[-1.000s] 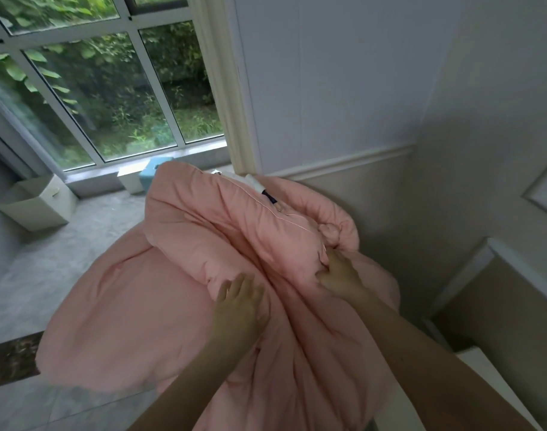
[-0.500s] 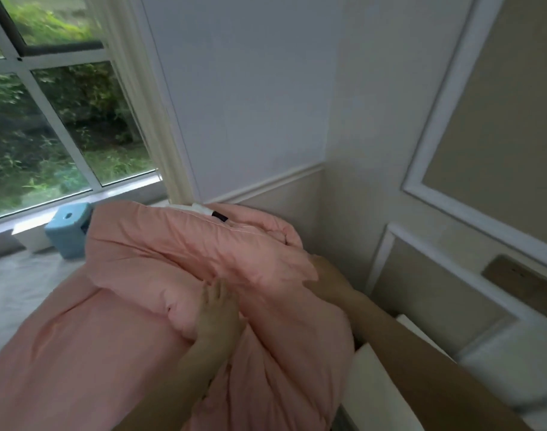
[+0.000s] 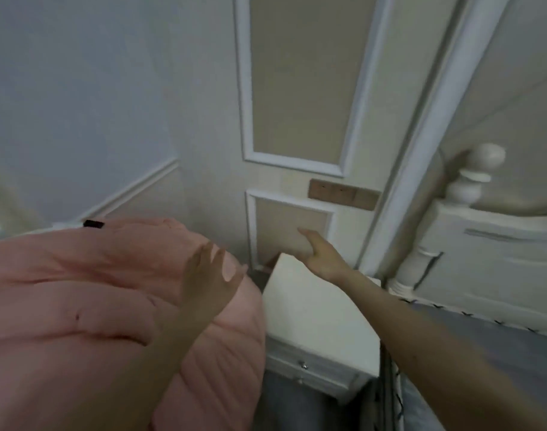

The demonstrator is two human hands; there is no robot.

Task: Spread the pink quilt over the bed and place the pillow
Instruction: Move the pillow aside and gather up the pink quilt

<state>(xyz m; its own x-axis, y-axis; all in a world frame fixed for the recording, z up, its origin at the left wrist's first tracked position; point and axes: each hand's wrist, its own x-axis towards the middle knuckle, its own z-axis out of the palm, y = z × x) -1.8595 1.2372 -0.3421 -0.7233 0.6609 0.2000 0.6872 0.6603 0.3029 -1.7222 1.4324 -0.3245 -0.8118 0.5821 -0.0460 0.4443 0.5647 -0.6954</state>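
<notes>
Where the pink quilt (image 3: pixel 79 306) lies bunched in a thick, rumpled mound, it fills the lower left of my view, its folds running roughly side to side and its right edge curving down beside the white nightstand (image 3: pixel 312 312). A small dark tag (image 3: pixel 93 224) shows at the quilt's far top edge, near the wall.

My left hand (image 3: pixel 208 284) is raised over the right end of the mound, palm turned inward, fingers spread and loose, grasping nothing. Whether the heel of the hand touches the fabric I cannot tell; the frame is blurred there.

My right hand (image 3: pixel 323 258) reaches forward over the nightstand's far corner, fingers extended and together, thumb up, holding nothing. It is apart from the quilt, with the nightstand top between them.

The nightstand sits between the quilt mound and the bed. A drawer with a small round knob (image 3: pixel 303 365) shows on its near face.

Right of it stands the cream headboard (image 3: pixel 484 259), with a turned post topped by a round finial (image 3: pixel 487 157). A grey-blue bed surface (image 3: pixel 499 353) runs along under the headboard, at the lower right, bare of the quilt. I see no pillow in this view.

Behind everything is a panelled wall (image 3: pixel 300 76) with white mouldings around beige insets, and a brown switch plate (image 3: pixel 342 194) just above the lower panel.
</notes>
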